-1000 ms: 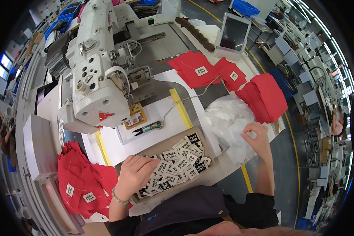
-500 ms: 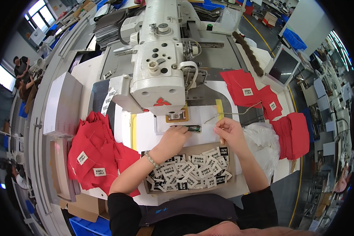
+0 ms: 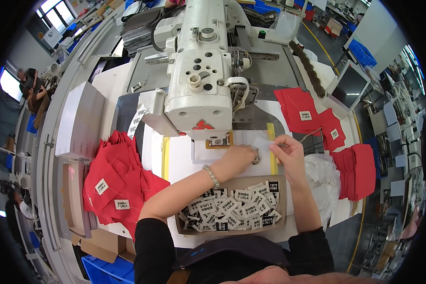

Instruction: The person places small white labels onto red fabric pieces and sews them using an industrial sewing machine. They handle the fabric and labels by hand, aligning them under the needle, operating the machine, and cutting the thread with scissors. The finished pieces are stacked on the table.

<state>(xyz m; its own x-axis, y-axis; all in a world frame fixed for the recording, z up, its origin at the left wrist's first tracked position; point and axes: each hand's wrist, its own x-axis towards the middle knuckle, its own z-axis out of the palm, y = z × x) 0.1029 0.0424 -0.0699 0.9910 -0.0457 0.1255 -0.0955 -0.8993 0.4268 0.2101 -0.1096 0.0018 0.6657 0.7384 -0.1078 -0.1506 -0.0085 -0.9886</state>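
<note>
My left hand reaches in over the white work plate, its fingers curled round a small dark thing that I cannot make out. To its right, my right hand pinches a thin, pale, translucent piece between thumb and fingertips. The piece spans the gap between both hands. Just beyond the left hand is the sewing machine head, with a brass-coloured clamp frame under it. Below my wrists stands an open cardboard box full of small white and black labels.
Red fabric pieces are heaped at the left, beside a tall white box. On the right lie labelled red pieces, a red stack and crumpled clear plastic. A small screen stands at the far right.
My left hand has moved right, toward the right hand. The pale piece now shows at my right fingertips, where a cord ran beside them before. The whole view has shifted slightly.
</note>
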